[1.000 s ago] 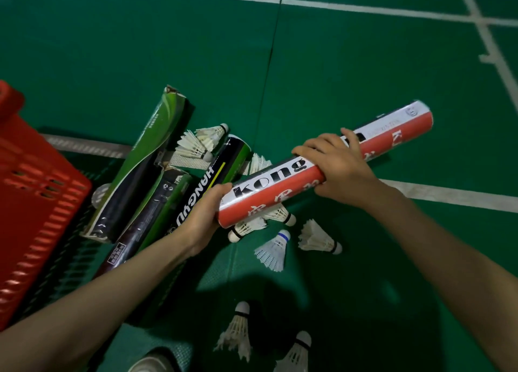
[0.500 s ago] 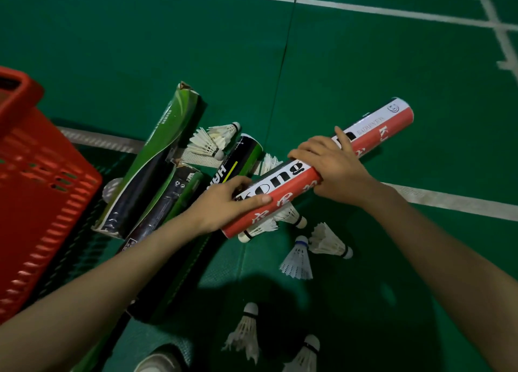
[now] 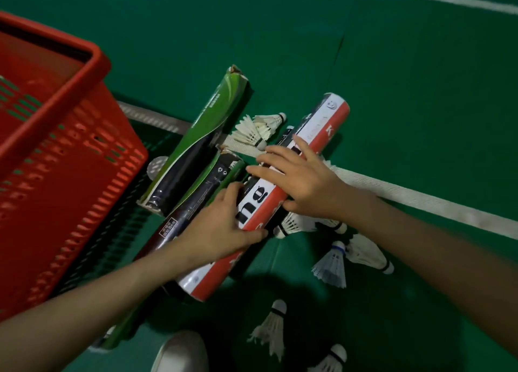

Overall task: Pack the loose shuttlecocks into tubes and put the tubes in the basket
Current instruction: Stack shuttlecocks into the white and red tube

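Note:
Both hands hold a red-and-white shuttlecock tube (image 3: pixel 328 122) that slants from lower left to upper right above the green court floor. My left hand (image 3: pixel 218 228) grips its lower half. My right hand (image 3: pixel 305 181) lies over its middle, fingers spread, thumb underneath. The red plastic basket (image 3: pixel 70 189) stands at the left, and I cannot see what is in it. Loose white shuttlecocks lie around: a pair (image 3: pixel 258 130) beyond the tube, one (image 3: pixel 294 223) under my right wrist, two (image 3: pixel 330 265) to the right, and others (image 3: pixel 274 327) near the bottom edge.
A green tube with a torn end (image 3: pixel 207 128) and a dark green-black tube (image 3: pixel 196 200) lie side by side between the basket and the held tube. A white round lid (image 3: pixel 157 165) lies beside the basket. A white shoe tip (image 3: pixel 182 352) shows at the bottom. White court lines cross the floor.
The tube has swung to a steeper slant and shifted left over the lying tubes. My left hand slid from its end cap up along its side. The basket has come closer in view.

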The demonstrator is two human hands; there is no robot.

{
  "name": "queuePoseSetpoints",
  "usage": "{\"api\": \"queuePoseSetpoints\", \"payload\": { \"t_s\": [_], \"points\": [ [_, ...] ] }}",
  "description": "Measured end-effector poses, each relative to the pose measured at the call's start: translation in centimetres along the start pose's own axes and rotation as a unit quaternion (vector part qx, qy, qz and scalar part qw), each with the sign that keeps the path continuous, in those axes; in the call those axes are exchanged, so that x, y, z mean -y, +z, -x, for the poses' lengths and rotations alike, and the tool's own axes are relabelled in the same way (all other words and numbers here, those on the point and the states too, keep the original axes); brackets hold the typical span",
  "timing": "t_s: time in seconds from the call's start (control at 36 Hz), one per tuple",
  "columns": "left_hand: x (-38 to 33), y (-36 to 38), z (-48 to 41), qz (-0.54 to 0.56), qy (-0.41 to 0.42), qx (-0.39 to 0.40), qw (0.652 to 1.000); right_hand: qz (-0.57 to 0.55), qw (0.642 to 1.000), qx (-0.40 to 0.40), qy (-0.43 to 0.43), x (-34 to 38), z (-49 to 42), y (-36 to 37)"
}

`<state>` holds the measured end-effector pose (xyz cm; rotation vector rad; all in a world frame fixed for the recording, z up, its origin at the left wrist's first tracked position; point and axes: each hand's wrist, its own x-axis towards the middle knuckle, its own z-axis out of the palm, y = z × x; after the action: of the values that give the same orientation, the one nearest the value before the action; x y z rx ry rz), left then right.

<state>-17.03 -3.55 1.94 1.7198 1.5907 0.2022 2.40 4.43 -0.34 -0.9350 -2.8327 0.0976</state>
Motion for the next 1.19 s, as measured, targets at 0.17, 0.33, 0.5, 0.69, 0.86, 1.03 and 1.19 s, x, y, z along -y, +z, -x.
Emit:
{"api": "queuePoseSetpoints", "payload": {
  "t_s": [0.17,0.33,0.5,0.69,0.86,1.03,1.19],
  "points": [
    [2.2,2.1,2.7,-0.075,-0.013,0.005,0.997,0.003,0.999,0.020,0.025,-0.8,0.8,1.1],
    [2.6,3.6,2.4,-0.138,0.034,-0.019,0.990,0.033,0.997,0.072,-0.001,-0.1,1.4,2.0],
    [2.6,5.6,0.8,-0.249,0.088,-0.044,0.964,0.047,0.992,0.119,-0.004,1.2,2.3,3.2],
    [3.5,6.8,-0.7,-0.224,0.115,-0.114,0.961,-0.003,0.986,0.002,0.164,2.0,4.3,4.3],
    [4.1,7.4,-0.8,-0.211,0.125,-0.094,0.965,-0.044,0.977,0.133,0.161,3.3,6.6,5.0],
    [3.9,6.3,-1.3,-0.157,0.134,-0.134,0.969,0.024,0.975,0.192,0.108,1.4,7.9,3.7],
    [4.1,5.9,-3.0,-0.144,0.092,-0.153,0.973,-0.163,0.952,0.194,0.170,-0.4,7.4,1.0]
  ]
}}
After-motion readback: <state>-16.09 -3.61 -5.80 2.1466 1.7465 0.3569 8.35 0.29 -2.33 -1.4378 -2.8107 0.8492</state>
